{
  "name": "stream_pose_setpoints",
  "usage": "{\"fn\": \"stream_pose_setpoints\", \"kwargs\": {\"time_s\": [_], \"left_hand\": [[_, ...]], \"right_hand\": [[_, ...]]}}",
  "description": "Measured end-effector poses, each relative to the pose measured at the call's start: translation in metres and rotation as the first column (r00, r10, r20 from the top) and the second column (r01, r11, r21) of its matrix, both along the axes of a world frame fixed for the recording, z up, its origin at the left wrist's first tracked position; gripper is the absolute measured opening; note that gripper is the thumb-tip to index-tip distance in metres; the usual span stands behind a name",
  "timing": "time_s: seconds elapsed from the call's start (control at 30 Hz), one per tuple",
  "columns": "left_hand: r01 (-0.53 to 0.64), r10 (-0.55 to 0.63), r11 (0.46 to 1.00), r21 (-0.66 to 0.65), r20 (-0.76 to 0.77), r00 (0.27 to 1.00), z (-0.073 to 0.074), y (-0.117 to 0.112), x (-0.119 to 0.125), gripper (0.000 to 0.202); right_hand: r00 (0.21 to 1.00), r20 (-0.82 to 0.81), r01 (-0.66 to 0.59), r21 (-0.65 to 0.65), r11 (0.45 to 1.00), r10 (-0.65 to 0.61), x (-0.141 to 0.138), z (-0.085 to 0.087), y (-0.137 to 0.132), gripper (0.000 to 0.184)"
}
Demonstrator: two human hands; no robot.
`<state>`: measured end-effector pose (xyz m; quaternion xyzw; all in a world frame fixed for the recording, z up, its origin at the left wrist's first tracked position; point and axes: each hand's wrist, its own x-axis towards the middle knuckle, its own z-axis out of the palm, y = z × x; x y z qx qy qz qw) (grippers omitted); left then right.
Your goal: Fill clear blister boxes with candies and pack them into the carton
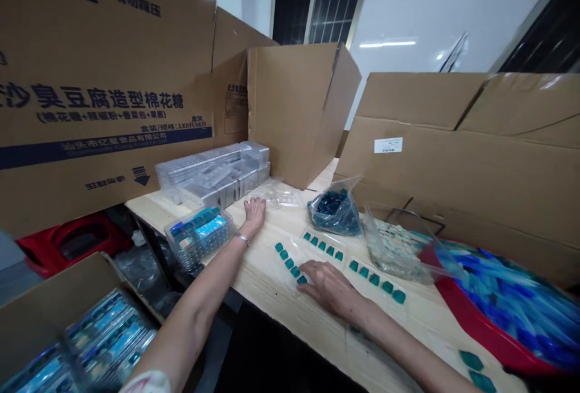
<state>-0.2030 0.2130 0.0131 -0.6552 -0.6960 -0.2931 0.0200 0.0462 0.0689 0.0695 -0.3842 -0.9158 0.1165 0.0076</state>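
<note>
My left hand (255, 212) reaches over the table beside thin clear plastic trays (283, 195), its fingertips apart at their near edge. My right hand (328, 284) is low over the table, thumb and bent forefinger around the end green piece (301, 280) of a slanting row. That row of small dark green pieces (289, 264) lies in a clear tray. Beyond the right hand is a second row of green pieces (322, 246), and to its right a third row (374, 279). The right hand's other fingers are partly hidden.
Stacked clear plastic boxes (212, 169) and filled packs (199, 236) stand left. Behind the rows are a bag of dark blue-green pieces (335, 206) and a bag of pale pieces (399, 248). A red basin (475, 314) holds blue packets. A carton (131, 284) with packs stands lower left.
</note>
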Motion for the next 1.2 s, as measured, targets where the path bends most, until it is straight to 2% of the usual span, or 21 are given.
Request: {"fn": "stream_pose_setpoints", "kwargs": {"time_s": [0.1, 0.2, 0.27, 0.37, 0.47, 0.53, 0.63, 0.77, 0.87, 0.93, 1.03, 1.1, 1.13, 1.17, 1.2], "left_hand": [[-0.012, 0.010, 1.000, -0.014, -0.100, 0.995, -0.003, 0.006, -0.001, 0.035], [-0.002, 0.000, 1.000, -0.006, -0.198, 0.980, -0.002, -0.004, -0.002, 0.030], [0.011, -0.008, 1.000, 0.012, -0.263, 0.965, 0.001, -0.016, -0.001, 0.019], [0.049, -0.028, 0.998, 0.050, -0.354, 0.935, 0.009, -0.043, 0.003, 0.027], [0.089, -0.045, 0.992, 0.084, -0.424, 0.905, 0.022, -0.076, 0.006, 0.028], [0.113, -0.047, 0.987, 0.116, -0.463, 0.885, 0.033, -0.098, 0.009, 0.027], [0.195, -0.056, 0.956, 0.221, -0.512, 0.857, 0.048, -0.129, 0.014, 0.025], [0.361, -0.172, 0.883, 0.301, -0.507, 0.845, 0.059, -0.157, 0.029, 0.024], [0.484, -0.294, 0.830, 0.276, -0.520, 0.802, 0.062, -0.166, 0.041, 0.025], [0.580, -0.392, 0.781, 0.233, -0.539, 0.745, 0.066, -0.168, 0.048, 0.026], [0.725, -0.558, 0.678, 0.122, -0.557, 0.616, 0.073, -0.163, 0.054, 0.028], [0.799, -0.665, 0.597, 0.072, -0.513, 0.543, 0.076, -0.156, 0.056, 0.028], [0.809, -0.691, 0.577, 0.112, -0.460, 0.557, 0.075, -0.152, 0.058, 0.026], [0.785, -0.694, 0.585, 0.203, -0.374, 0.615, 0.073, -0.148, 0.061, 0.024], [0.715, -0.677, 0.619, 0.325, -0.239, 0.696, 0.069, -0.145, 0.066, 0.023]], "right_hand": [[0.999, -0.049, -0.007, -0.021, 1.000, 0.006, 0.012, -0.010, 0.001, 0.023], [0.989, -0.146, 0.015, 0.006, 1.000, -0.014, 0.024, -0.021, 0.010, 0.025], [0.973, -0.232, 0.030, 0.032, 0.999, -0.022, 0.030, -0.025, 0.018, 0.028], [0.934, -0.358, 0.030, 0.072, 0.997, -0.002, 0.032, -0.024, 0.028, 0.027], [0.865, -0.500, 0.089, 0.097, 0.991, -0.028, 0.029, -0.018, 0.037, 0.025], [0.808, -0.583, 0.140, 0.042, 0.989, -0.089, 0.024, -0.015, 0.043, 0.027], [0.693, -0.678, 0.188, -0.159, 0.969, -0.246, 0.013, -0.012, 0.053, 0.041], [0.469, -0.766, 0.083, -0.457, 0.886, -0.439, 0.002, -0.004, 0.062, 0.065], [0.326, -0.811, 0.040, -0.501, 0.865, -0.485, 0.010, 0.010, 0.063, 0.066], [0.323, -0.820, 0.060, -0.480, 0.875, -0.472, 0.025, 0.022, 0.059, 0.057], [0.446, -0.786, 0.071, -0.445, 0.893, -0.428, 0.053, 0.038, 0.047, 0.040], [0.530, -0.740, 0.050, -0.460, 0.887, -0.414, 0.071, 0.044, 0.036, 0.034], [0.535, -0.727, 0.047, -0.482, 0.875, -0.430, 0.079, 0.044, 0.031, 0.033], [0.505, -0.727, 0.054, -0.511, 0.858, -0.465, 0.086, 0.043, 0.026, 0.032], [0.434, -0.741, 0.071, -0.539, 0.839, -0.513, 0.092, 0.040, 0.022, 0.032]]}}
